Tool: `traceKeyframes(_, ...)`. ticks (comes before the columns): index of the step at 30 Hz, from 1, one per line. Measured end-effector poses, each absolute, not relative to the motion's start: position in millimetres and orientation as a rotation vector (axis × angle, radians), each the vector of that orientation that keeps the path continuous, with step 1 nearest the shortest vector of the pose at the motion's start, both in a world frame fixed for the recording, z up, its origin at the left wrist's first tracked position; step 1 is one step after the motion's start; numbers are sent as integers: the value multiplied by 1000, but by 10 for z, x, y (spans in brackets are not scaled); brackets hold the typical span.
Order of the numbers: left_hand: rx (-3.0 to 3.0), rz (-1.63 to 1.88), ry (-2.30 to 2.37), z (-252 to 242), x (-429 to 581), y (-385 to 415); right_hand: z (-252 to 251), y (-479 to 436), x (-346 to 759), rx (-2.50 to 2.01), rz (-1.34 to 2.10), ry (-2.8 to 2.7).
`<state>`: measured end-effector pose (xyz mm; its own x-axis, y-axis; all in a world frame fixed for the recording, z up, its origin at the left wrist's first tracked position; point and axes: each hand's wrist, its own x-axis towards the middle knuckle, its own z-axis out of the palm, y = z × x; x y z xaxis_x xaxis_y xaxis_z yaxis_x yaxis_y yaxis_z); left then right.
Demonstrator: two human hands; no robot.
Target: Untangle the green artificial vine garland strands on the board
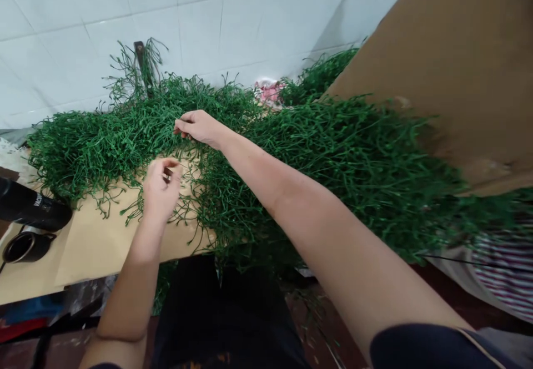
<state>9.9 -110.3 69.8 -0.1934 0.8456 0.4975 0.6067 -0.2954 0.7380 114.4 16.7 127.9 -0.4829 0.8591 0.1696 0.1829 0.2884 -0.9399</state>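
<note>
A thick heap of thin green stems with small bud-like tips (pixel 125 136) spreads along the table by the wall. A second, denser pile of the same stems (pixel 341 147) lies to the right, under my right forearm. My right hand (pixel 199 127) reaches over the left heap, its thumb and fingers pinched together; what they hold is hidden against the green. Just below and left of it, my left hand (pixel 161 185) hovers over the tan table covering (pixel 104 236). Its fingers are curled towards the thumb, slightly blurred, and anything between them is too small to name.
At the left edge a black bottle (pixel 33 205) lies near a dark mug (pixel 27 247). A large cardboard sheet (pixel 449 75) leans at the right. White tiles (pixel 187 25) form the wall behind, with a pink-and-white packet (pixel 270 91) at its foot. Striped cloth (pixel 503 272) hangs lower right.
</note>
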Motion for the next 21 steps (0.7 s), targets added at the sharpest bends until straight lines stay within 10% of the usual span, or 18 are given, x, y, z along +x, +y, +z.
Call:
traceKeyframes(14,1782,1613,1997,620,-52,-893,1186,-35,1125,-1084,866,-2053)
traceKeyframes(21,1363,1536,1486,483,24,-776,1186,-220,998,-1050,1359,-1829)
